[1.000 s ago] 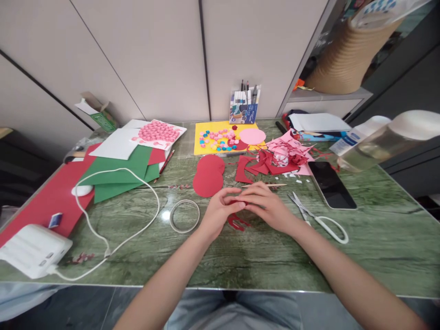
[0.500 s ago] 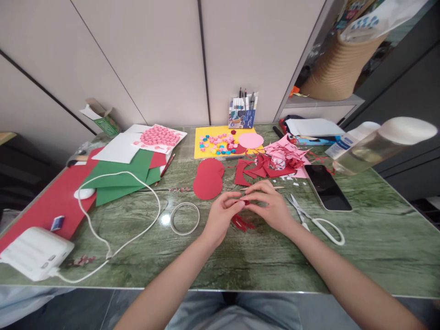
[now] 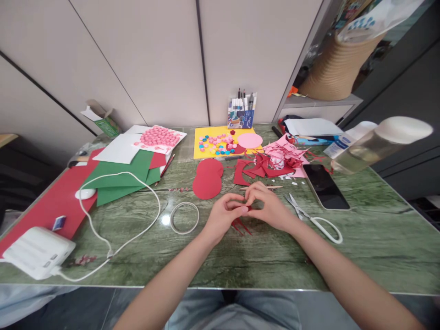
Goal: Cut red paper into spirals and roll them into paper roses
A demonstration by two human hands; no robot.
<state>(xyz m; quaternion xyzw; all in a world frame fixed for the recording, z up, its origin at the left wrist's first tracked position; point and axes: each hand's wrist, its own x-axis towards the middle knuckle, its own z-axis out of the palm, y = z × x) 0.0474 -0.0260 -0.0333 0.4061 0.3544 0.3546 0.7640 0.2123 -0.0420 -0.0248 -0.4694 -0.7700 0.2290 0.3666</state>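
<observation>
My left hand (image 3: 226,215) and my right hand (image 3: 267,207) meet over the middle of the table. Both are closed, fingertips pinching a small piece of red paper (image 3: 249,208), mostly hidden by the fingers. Just below them lie thin red paper strips (image 3: 241,226). Beyond the left hand, red paper circles (image 3: 207,185) overlap on the table. A thin wooden stick (image 3: 273,187) lies behind the right hand. White-handled scissors (image 3: 314,219) rest to its right, blades apart. Left of my left hand is a roll of tape (image 3: 184,218), lying flat.
A black phone (image 3: 326,187) and a heap of red and pink paper scraps (image 3: 278,158) are at the right. Behind is a yellow sheet (image 3: 202,151) with small coloured pieces. Green sheets (image 3: 118,183), a white cable (image 3: 158,197) and a white charger (image 3: 39,252) occupy the left.
My right hand's fingers have curled in closer to the left, and the red piece is now more covered. Fewer of the red strips show below the hands.
</observation>
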